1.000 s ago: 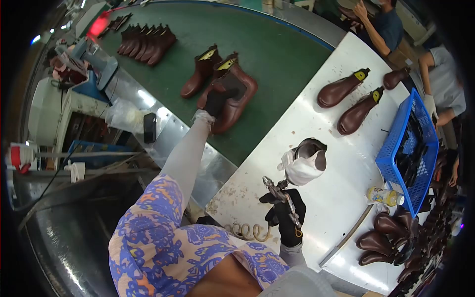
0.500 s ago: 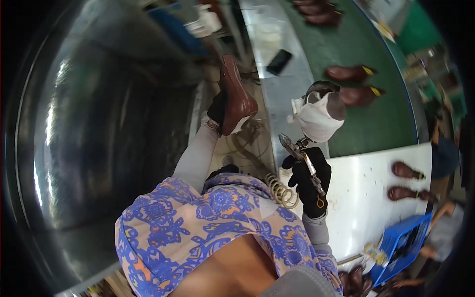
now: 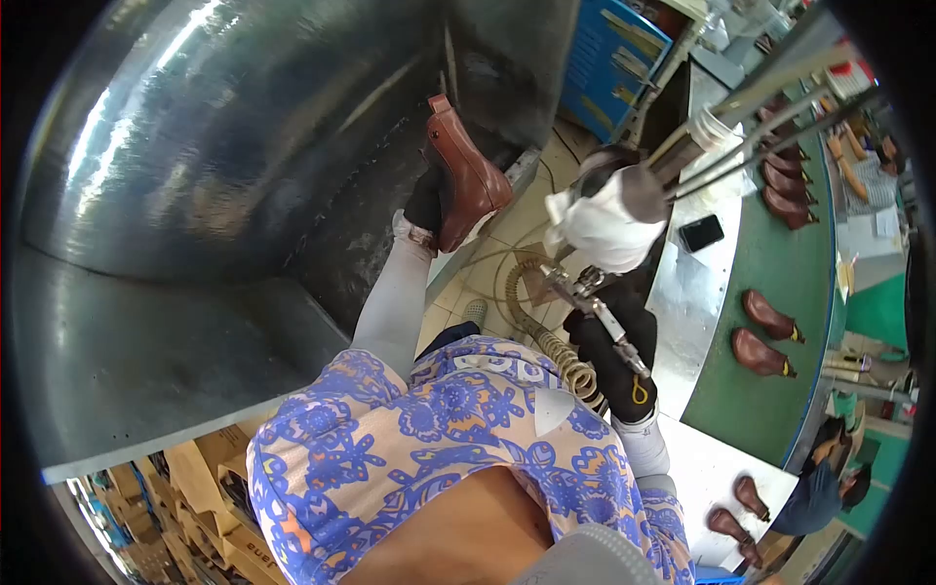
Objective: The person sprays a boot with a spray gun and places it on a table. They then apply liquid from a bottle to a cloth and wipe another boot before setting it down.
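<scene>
My left hand point(image 3: 425, 203), in a black glove, grips a reddish-brown ankle boot point(image 3: 464, 180) from its left side. The boot hangs in front of the metal booth, and most of my fingers are hidden behind it. My right hand point(image 3: 616, 353), gloved in black too, is wrapped around a metal spray gun point(image 3: 606, 314). On top of the gun sits a cup wrapped in white cloth point(image 3: 612, 226). A coiled hose point(image 3: 570, 369) runs beside my right hand. The spray gun is to the right of the boot, apart from it.
A shiny metal booth point(image 3: 214, 195) fills the left side. On the right, a green conveyor belt point(image 3: 712, 390) carries several brown boots, with a phone point(image 3: 701, 233) on its metal edge. Cardboard boxes point(image 3: 210, 468) are at lower left. Other people work at far right.
The view has turned left toward the booth, so the boot now shows against its inside. The conveyor has shifted right in view. Both hands keep their hold.
</scene>
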The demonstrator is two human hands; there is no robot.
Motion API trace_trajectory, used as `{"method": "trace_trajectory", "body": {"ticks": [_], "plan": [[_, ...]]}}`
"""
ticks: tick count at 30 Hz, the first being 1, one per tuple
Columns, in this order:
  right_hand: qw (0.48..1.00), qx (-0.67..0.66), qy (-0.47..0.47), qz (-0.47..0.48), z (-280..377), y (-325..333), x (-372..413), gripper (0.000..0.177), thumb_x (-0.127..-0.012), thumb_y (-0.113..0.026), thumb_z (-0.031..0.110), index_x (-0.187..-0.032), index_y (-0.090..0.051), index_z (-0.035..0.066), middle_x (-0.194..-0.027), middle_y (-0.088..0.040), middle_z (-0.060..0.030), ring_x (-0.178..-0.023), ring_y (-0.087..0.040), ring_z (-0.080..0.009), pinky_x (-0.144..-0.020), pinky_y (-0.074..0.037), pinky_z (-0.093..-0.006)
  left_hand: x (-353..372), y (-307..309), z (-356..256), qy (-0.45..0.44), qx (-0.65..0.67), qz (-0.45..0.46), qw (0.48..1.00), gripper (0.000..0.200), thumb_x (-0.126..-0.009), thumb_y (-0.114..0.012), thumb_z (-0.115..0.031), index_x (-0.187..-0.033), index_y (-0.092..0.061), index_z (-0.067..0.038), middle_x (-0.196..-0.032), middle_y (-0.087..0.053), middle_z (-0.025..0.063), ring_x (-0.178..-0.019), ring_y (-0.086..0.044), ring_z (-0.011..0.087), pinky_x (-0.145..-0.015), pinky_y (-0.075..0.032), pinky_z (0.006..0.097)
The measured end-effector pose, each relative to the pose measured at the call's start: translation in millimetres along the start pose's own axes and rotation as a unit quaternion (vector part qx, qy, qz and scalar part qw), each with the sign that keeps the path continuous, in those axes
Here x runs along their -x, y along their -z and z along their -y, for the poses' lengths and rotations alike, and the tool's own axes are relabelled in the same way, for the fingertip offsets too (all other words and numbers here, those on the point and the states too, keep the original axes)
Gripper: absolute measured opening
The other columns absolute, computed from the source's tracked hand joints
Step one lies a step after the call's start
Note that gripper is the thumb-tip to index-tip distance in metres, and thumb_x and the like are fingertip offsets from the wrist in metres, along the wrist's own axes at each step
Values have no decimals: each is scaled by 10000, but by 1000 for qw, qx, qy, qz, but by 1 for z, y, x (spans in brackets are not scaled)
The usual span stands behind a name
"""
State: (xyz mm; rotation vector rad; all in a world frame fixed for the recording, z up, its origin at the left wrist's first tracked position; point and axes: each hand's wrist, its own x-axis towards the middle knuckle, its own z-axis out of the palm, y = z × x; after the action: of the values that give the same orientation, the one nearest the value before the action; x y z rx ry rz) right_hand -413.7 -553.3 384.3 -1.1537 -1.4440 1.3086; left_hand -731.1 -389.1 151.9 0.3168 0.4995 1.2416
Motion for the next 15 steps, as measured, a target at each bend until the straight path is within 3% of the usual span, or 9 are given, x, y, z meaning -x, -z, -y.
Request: {"method": "trace_trajectory", "body": {"ticks": [1, 3, 4, 8, 11, 15], "plan": [[994, 13, 106, -5, 2, -7, -4, 106, -780, -640, 8, -856, -568, 22, -698, -566, -55, -588, -527, -116, -537, -402, -278, 9, 7, -4, -11, 5, -2, 1000, 448, -924, -507, -377, -1260, -514, -80, -1213, -577, 75, -1107, -541, 205, -963, -417, 323], [995, 63, 61, -41, 13, -12, -1, 100, -791, -616, 3, -878, -568, 15, -721, -561, -58, -603, -530, -122, -541, -404, -281, 26, -2, -18, -58, -16, 49, 997, 451, -923, -504, -367, -1270, -509, -80, -1233, -569, 77, -1126, -531, 213, -985, -402, 332], [998, -30, 11, -61, 23, -16, -3, 103, -792, -605, -1, -888, -569, 16, -709, -558, -56, -597, -538, -134, -537, -405, -293, 29, -2, -23, -65, -14, 47, 997, 451, -923, -504, -367, -1270, -509, -80, -1233, -569, 77, -1126, -531, 213, -985, -402, 332], [997, 80, 14, -8, 17, -21, -9, 105, -777, -620, 15, -840, -536, 18, -658, -545, -51, -543, -515, -128, -523, -391, -283, 28, -5, -42, -105, -24, 25, 994, 470, -928, -504, -357, -1303, -477, -75, -1261, -550, 72, -1135, -525, 218, -995, -394, 333], [998, 6, 26, 54, 32, -32, -5, 115, -770, -618, 3, -847, -534, 10, -668, -550, -61, -584, -535, -133, -549, -399, -280, 35, -10, -54, -130, -41, 7, 991, 472, -943, -492, -346, -1323, -455, -69, -1280, -535, 69, -1141, -521, 218, -993, -395, 335], [999, -12, 22, -32, 30, -35, -5, 132, -770, -622, 5, -884, -555, 11, -714, -572, -61, -599, -538, -148, -566, -404, -274, 49, -50, -62, -189, -137, -6, 972, 445, -972, -451, -317, -1333, -439, -57, -1286, -527, 71, -1149, -512, 211, -984, -400, 326]]}}
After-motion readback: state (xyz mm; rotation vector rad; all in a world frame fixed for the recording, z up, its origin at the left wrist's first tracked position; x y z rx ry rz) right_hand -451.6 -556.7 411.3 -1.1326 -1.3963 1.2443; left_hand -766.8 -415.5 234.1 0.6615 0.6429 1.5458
